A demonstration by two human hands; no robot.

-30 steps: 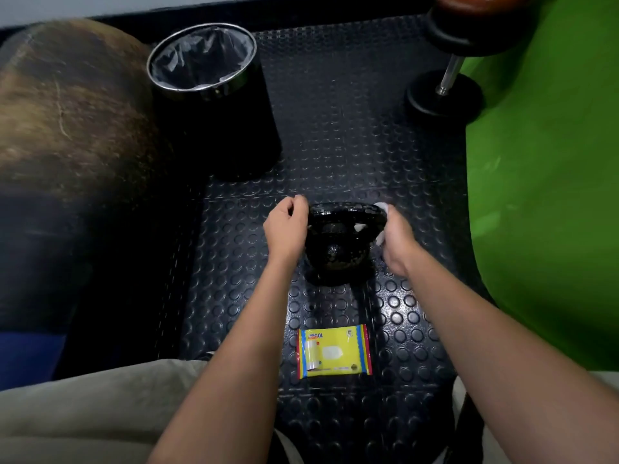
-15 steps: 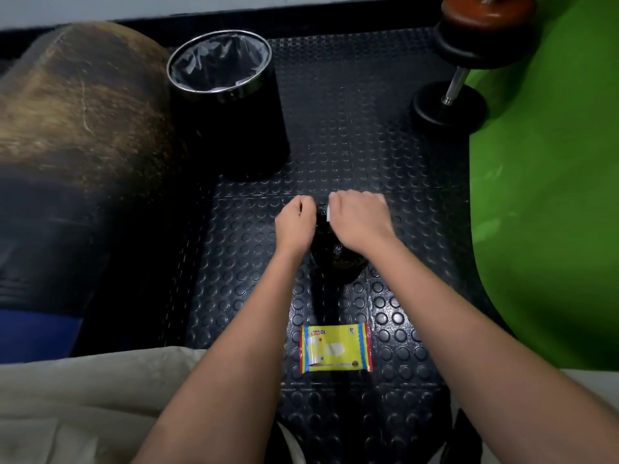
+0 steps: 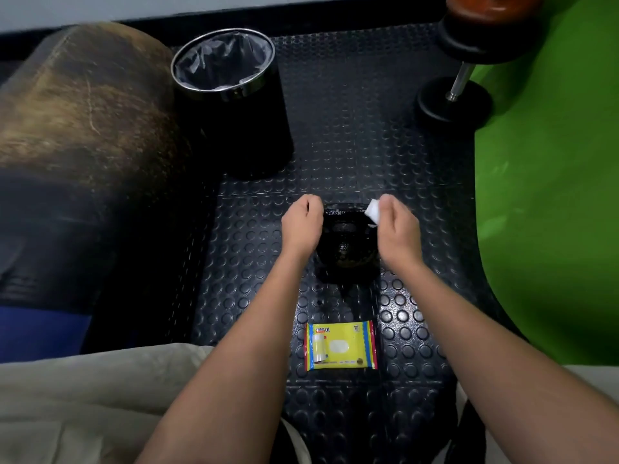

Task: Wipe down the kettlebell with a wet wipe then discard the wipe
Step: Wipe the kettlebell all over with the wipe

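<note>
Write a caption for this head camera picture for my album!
Left hand steadies a black kettlebell while the right hand holds a white wipe at its handle.

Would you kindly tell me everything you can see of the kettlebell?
The kettlebell is glossy black, a round body with a loop handle on top, standing upright on the studded black floor mat. The left hand grips the handle's left end; the right hand presses a white wipe against its right end. The surface glistens, possibly wet. Its base is in shadow.
</note>
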